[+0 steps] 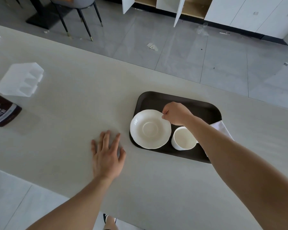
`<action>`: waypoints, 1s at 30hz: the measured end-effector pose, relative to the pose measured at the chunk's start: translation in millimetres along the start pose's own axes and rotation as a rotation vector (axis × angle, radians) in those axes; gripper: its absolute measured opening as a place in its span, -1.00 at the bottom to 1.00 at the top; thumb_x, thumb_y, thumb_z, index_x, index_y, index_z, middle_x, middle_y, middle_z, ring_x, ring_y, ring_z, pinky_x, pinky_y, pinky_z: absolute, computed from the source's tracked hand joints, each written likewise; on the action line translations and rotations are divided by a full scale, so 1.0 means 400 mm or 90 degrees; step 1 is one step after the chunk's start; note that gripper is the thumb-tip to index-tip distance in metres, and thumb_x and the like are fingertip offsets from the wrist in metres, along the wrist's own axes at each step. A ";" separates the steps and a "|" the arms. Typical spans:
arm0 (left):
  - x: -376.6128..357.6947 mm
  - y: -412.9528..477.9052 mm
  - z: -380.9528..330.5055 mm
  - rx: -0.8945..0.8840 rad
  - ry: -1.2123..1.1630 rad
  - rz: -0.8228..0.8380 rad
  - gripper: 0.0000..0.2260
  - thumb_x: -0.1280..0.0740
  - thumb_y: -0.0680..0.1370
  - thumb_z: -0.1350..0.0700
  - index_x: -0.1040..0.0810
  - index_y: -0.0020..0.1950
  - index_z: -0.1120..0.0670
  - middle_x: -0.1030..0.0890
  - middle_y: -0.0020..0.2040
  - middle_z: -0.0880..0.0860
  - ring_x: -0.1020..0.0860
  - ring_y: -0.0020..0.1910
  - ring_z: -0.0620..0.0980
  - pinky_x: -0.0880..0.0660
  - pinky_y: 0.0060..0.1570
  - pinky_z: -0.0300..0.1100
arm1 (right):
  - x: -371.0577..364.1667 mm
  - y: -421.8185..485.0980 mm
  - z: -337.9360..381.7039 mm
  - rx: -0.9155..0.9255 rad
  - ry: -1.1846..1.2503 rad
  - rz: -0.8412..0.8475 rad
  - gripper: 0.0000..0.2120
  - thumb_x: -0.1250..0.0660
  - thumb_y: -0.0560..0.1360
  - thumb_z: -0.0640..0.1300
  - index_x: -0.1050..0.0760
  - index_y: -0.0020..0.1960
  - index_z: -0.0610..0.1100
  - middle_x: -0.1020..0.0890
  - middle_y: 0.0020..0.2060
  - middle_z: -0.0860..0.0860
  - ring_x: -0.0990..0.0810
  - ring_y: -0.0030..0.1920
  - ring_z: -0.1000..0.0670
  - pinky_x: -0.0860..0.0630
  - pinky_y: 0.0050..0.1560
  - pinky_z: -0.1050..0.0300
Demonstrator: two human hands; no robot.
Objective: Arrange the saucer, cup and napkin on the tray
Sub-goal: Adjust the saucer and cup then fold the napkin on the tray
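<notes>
Right hand pinches far-right rim of white scalloped ceramic saucer, fingers closed on edge. Saucer sits at left end of dark brown rounded plastic tray. White ceramic cup upright just beside saucer, right. White folded napkin at tray's right edge, partly hidden by forearm. Left hand flat, fingers spread, on pale grey table, left of tray.

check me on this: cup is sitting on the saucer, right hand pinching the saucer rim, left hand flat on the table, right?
One thing is off. The head view shows the cup standing on the tray beside the saucer, not on it. The rest holds: the right hand pinches the saucer's rim, and the left hand lies flat on the table.
</notes>
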State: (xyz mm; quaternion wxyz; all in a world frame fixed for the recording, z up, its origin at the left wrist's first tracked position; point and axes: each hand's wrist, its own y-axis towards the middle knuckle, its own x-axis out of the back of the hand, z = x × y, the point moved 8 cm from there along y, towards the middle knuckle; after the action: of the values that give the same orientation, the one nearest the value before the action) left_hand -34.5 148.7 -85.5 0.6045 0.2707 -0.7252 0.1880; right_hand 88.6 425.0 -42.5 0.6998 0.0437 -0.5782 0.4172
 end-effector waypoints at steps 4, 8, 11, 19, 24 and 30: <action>-0.007 0.001 0.003 0.000 0.002 -0.005 -0.52 -0.16 0.53 -0.05 -0.43 0.45 -0.03 -0.37 0.49 0.18 -0.28 0.51 0.22 -0.13 0.49 0.29 | -0.006 0.011 -0.004 -0.010 0.021 0.005 -0.93 -0.38 0.50 -0.14 -0.60 -0.03 -0.10 -0.69 -0.16 -0.02 -0.64 -0.27 -0.03 -0.61 -0.10 0.03; -0.007 0.001 0.002 -0.002 -0.007 -0.014 -0.53 -0.17 0.53 -0.04 -0.43 0.44 -0.02 -0.38 0.48 0.19 -0.29 0.50 0.22 -0.13 0.49 0.29 | -0.007 0.021 -0.009 -0.016 0.072 -0.001 -0.95 -0.39 0.50 -0.18 -0.61 -0.08 -0.06 -0.68 -0.30 0.03 -0.65 -0.50 0.08 -0.57 -0.27 0.14; -0.010 0.000 0.004 -0.004 -0.001 -0.012 -0.53 -0.17 0.53 -0.05 -0.42 0.44 -0.03 -0.38 0.48 0.18 -0.28 0.51 0.22 -0.12 0.49 0.28 | 0.001 0.027 -0.021 -0.040 0.119 -0.020 -0.91 -0.37 0.50 -0.21 -0.61 -0.11 -0.04 -0.69 -0.30 0.02 -0.66 -0.50 0.07 -0.60 -0.23 0.13; -0.018 0.000 0.008 -0.005 0.006 -0.001 -0.52 -0.12 0.54 -0.08 -0.39 0.46 -0.05 -0.36 0.49 0.17 -0.27 0.52 0.20 -0.10 0.50 0.26 | 0.024 0.038 -0.076 -0.113 0.235 -0.085 -0.90 -0.36 0.51 -0.25 -0.62 -0.12 -0.10 -0.71 -0.27 -0.07 -0.71 -0.41 -0.03 -0.68 -0.12 -0.03; -0.016 0.001 0.006 -0.005 0.007 0.000 -0.52 -0.12 0.54 -0.07 -0.40 0.45 -0.04 -0.37 0.49 0.17 -0.27 0.52 0.20 -0.12 0.50 0.27 | 0.020 0.037 -0.111 -0.176 0.379 -0.117 -0.89 -0.37 0.51 -0.31 -0.58 -0.14 -0.13 -0.68 -0.20 -0.10 -0.72 -0.34 -0.11 -0.70 -0.15 -0.09; -0.012 0.001 0.005 0.004 0.002 0.015 -0.51 -0.11 0.54 -0.07 -0.40 0.46 -0.04 -0.37 0.50 0.18 -0.28 0.52 0.20 -0.13 0.50 0.27 | 0.016 0.038 -0.138 -0.235 0.473 -0.144 -0.92 -0.37 0.50 -0.31 -0.58 -0.12 -0.16 -0.67 -0.17 -0.09 -0.71 -0.41 -0.06 -0.71 -0.19 -0.05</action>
State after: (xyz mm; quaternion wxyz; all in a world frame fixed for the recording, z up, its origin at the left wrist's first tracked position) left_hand -35.7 148.7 -90.6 0.6022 0.2638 -0.7270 0.1983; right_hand 121.6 468.3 -61.4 0.8979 -0.1725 -0.3432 0.2150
